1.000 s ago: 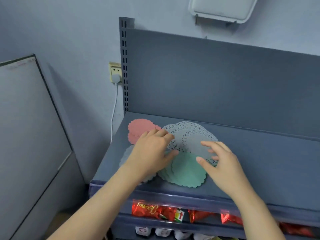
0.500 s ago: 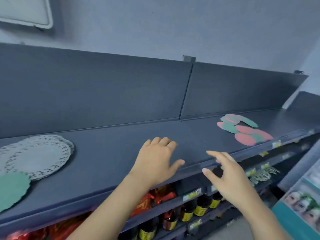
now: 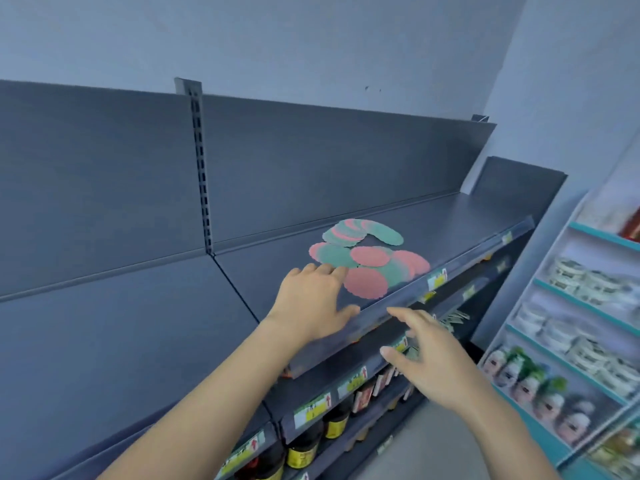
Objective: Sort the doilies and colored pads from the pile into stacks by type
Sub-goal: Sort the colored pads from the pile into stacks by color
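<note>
A loose pile of pink and green scalloped pads (image 3: 367,256) lies on the dark grey top shelf (image 3: 156,323), right of the shelf joint. A single pink pad (image 3: 366,283) lies nearest the front edge. My left hand (image 3: 313,299) is flat over the shelf, fingers straight, with its fingertips at the near left edge of the pile. My right hand (image 3: 433,362) hovers in front of the shelf's front rail, below the pile, fingers spread and holding nothing. No white doilies are in view.
Under the top shelf are lower shelves with yellow price tags (image 3: 313,408) and dark jars (image 3: 336,424). A teal rack (image 3: 581,341) of packaged goods stands at the right. The shelf's upright back panel (image 3: 311,161) rises behind the pile.
The view has swung right, away from the sorted doilies and pads on the left. Both hands have moved along the shelf toward the mixed pink and green pile; the left hand now reaches its edge.
</note>
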### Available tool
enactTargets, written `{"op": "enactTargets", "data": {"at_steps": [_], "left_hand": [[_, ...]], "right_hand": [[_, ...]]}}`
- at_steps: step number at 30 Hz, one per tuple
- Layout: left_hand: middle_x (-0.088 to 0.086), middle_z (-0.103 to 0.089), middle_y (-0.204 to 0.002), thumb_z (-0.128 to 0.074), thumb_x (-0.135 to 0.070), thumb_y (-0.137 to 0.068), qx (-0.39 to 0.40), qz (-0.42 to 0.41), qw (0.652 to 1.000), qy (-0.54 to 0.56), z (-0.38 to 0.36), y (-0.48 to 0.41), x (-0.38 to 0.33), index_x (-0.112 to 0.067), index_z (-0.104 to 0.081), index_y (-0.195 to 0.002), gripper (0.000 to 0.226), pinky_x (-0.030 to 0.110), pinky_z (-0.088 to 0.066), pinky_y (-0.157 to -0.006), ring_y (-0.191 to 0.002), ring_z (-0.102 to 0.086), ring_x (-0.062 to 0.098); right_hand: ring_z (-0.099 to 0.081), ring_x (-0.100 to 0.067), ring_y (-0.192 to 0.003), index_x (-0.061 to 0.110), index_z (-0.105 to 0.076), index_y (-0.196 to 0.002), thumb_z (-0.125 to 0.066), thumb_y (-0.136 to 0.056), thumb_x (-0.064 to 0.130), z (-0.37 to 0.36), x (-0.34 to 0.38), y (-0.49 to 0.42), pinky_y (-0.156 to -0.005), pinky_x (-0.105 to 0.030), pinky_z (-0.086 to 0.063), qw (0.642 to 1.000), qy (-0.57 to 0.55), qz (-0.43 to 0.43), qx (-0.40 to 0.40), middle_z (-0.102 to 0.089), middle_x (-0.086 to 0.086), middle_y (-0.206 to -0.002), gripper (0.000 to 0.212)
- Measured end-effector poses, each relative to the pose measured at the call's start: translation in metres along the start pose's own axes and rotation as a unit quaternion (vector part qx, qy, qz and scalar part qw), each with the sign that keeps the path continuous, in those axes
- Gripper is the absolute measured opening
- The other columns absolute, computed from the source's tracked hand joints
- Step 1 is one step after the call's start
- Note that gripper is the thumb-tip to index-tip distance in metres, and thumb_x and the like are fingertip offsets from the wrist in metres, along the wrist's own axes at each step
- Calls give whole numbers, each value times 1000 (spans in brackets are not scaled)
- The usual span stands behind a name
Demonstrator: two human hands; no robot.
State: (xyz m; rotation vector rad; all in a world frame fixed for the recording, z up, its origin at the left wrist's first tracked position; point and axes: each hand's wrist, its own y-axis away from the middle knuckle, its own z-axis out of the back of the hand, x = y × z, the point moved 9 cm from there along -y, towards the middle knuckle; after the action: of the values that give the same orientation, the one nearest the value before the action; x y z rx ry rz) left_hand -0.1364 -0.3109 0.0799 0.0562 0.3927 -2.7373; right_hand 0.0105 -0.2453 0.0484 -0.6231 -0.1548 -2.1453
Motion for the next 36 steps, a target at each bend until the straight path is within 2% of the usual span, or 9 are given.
{"op": "enactTargets", "data": {"at_steps": [13,18,20,22,26,30,32,34,36], "left_hand": [[2,-55,-127,-52,-38,-90,116,90,989,35,-120,-308,27,-19,-51,-129,44,35,-47,-89,-115,-54,25],[2,-55,-127,-51,-29,-92,140,128,980,51,-163,-366,34,-20,-57,-124,34,35,-47,-91,-116,-54,24],[0,-57,-123,-60,-30,-88,137,154,975,87,-172,-379,44,-22,-58,-127,40,35,-47,-93,-114,-55,23],[-3,-62,-113,-71,-28,-80,130,194,961,146,-175,-387,53,-20,-63,-116,38,32,-49,-89,-102,-58,18],[-6,-61,-86,-82,-23,-71,121,287,934,174,-176,-389,58,-20,-60,-99,36,29,-48,-78,-81,-55,16],[-8,-59,-76,-83,-14,-69,68,406,882,228,-175,-377,56,-19,-60,-97,36,23,-46,-68,-73,-55,15],[-8,-59,-72,-81,-12,-71,26,430,871,236,-174,-368,49,-14,-66,-96,29,13,-41,-59,-66,-54,9],[-8,-58,-71,-81,-13,-75,-38,454,851,259,-174,-357,40,-7,-69,-91,21,6,-37,-56,-61,-51,-2],[-6,-60,-74,-78,-20,-79,-109,481,832,252,-171,-343,29,-6,-71,-85,17,5,-35,-56,-59,-50,-6]], "right_hand": [[-48,-5,-122,32,-39,-140,-60,-89,36,47,-130,-254,-101,-26,-40,997,21,27,73,-45,14,-135,55],[-47,-7,-123,33,-34,-143,-58,-89,39,34,-168,-324,-101,-29,-41,993,5,36,110,-41,12,-142,59],[-41,-11,-131,29,-32,-145,-59,-88,42,28,-180,-358,-104,-31,-39,992,8,53,117,-38,10,-146,64],[-41,-14,-131,27,-32,-145,-64,-82,49,19,-188,-391,-102,-31,-40,989,18,71,132,-39,9,-144,74],[-51,-20,-112,21,-46,-125,-78,-54,66,-1,-191,-440,-87,-35,-47,970,55,120,206,-45,7,-121,91],[-54,-17,-101,19,-42,-109,-86,-46,60,-12,-200,-465,-72,-29,-45,947,1,158,280,-47,7,-112,87],[-55,-15,-88,18,-47,-103,-91,-48,48,-15,-212,-476,-62,-27,-46,932,-86,151,317,-50,6,-101,77],[-53,-14,-65,11,-53,-93,-93,-52,25,-18,-223,-487,-49,-27,-49,898,-218,120,363,-51,0,-84,59],[-46,-15,-50,6,-54,-81,-89,-59,13,-21,-230,-496,-45,-28,-47,873,-274,124,384,-48,-5,-72,42]]}}
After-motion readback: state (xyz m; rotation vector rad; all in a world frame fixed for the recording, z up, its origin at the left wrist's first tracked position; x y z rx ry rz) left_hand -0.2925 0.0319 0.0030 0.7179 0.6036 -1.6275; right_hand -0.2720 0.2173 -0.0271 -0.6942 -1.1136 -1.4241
